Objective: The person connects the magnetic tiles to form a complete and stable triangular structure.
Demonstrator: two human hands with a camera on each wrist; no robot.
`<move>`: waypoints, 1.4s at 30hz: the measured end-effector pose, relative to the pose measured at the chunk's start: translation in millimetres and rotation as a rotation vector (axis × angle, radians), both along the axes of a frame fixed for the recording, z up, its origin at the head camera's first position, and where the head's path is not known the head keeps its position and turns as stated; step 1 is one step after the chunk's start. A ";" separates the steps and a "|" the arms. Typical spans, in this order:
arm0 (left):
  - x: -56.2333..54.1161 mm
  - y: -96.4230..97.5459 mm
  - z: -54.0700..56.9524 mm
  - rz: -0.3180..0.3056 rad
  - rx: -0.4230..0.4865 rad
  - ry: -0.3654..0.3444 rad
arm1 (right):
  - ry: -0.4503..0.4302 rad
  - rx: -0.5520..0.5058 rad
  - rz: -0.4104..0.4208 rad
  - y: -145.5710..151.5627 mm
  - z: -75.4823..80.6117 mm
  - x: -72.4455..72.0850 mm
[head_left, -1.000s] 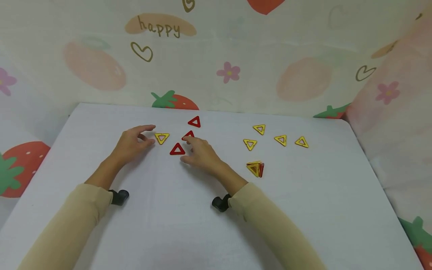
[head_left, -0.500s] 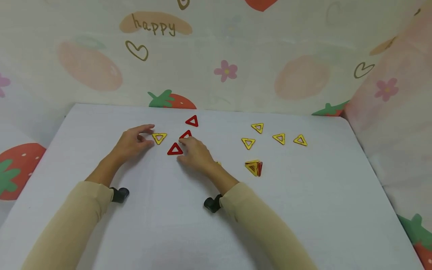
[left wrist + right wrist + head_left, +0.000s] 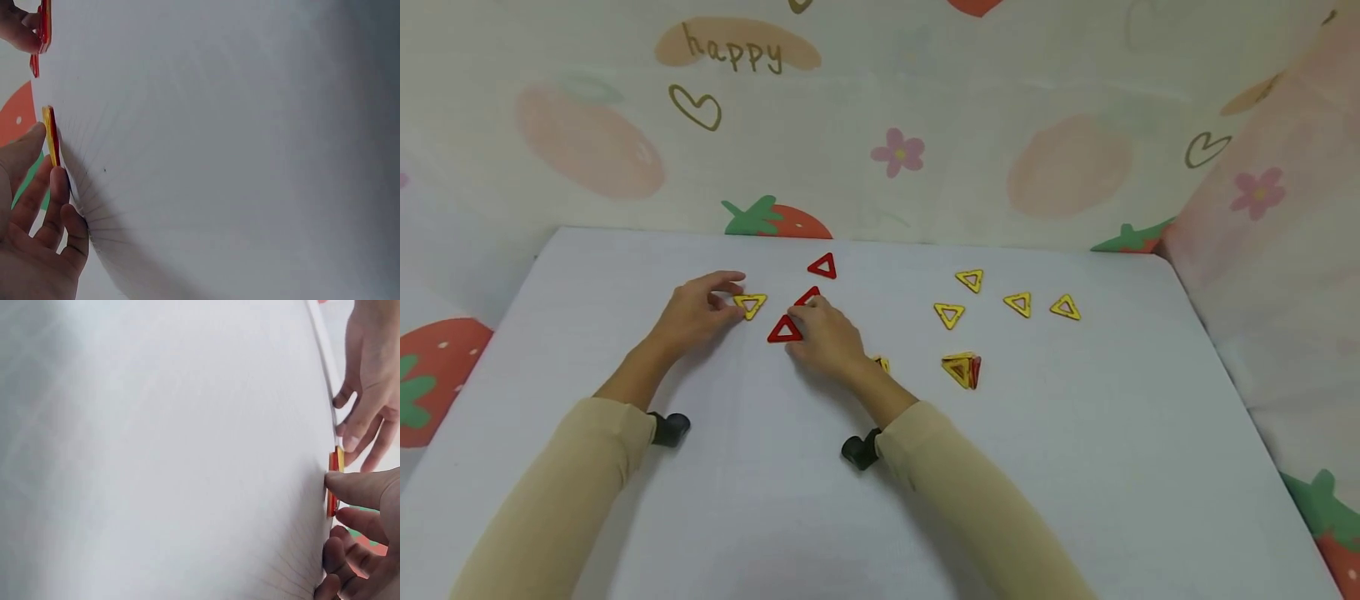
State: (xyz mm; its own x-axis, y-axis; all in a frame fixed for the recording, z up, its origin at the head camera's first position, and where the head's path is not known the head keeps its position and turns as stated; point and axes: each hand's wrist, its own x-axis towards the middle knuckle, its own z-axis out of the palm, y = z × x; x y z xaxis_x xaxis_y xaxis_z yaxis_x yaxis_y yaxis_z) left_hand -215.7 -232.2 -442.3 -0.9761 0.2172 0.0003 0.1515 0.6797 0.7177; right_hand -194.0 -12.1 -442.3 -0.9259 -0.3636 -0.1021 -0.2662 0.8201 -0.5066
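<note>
A yellow triangle tile (image 3: 749, 306) with a hollow centre lies at the back left of the table. My left hand (image 3: 696, 312) has its thumb and fingertips at either side of one corner of it. To the right, the near red triangle tile (image 3: 785, 331) sits between the thumb and index finger of my right hand (image 3: 826, 337), which pinches its edge. Behind that hand's fingertips, a second red triangle tile (image 3: 807, 296) is partly covered. A third red triangle tile (image 3: 823, 266) lies farther back. The left wrist view shows the yellow tile edge-on at the left fingertips.
Several yellow triangle tiles (image 3: 949, 315) lie spread at the right back. Nearer stands a small yellow and red cluster of tiles (image 3: 959, 370). Another yellow tile (image 3: 882, 364) shows partly behind the right wrist. A patterned cloth (image 3: 970, 183) hangs behind the white table (image 3: 1075, 467).
My right hand has moved left, its fingertips closing in on the near red tile. My left hand has edged right, up to the yellow tile. The tiles stay put while the head view shifts slightly.
</note>
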 end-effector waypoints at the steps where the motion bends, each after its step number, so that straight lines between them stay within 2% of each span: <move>1: 0.2 0.3 0.4 0.001 0.001 0.000 | 0.001 -0.001 0.000 -0.4 0.2 -0.2; 6: 0.2 2.0 -0.1 0.005 -0.001 0.017 | -0.002 -0.005 0.006 -0.7 -0.1 -1.9; 12: 2.7 2.5 -1.7 0.025 -0.013 -0.015 | -0.003 -0.005 0.024 0.2 -0.5 -2.7; 21: 13.3 5.7 -2.2 -0.017 -0.038 -0.016 | 0.035 -0.008 0.055 1.0 -0.5 2.9; 27: 20.5 8.4 -6.7 -0.056 -0.035 0.017 | 0.039 -0.003 0.048 1.8 0.1 7.3; 42: 29.1 12.6 -2.5 -0.114 -0.028 0.010 | 0.037 -0.002 0.007 2.1 2.0 10.9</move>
State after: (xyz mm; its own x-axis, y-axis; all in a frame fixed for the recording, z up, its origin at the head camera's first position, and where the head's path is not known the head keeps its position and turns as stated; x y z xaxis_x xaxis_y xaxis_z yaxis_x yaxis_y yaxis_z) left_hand -186.6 -219.6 -444.8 -0.9451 0.3267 0.0025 0.2360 0.6774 0.6967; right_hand -183.0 -10.0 -440.3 -0.9266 -0.3700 -0.0673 -0.2901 0.8172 -0.4980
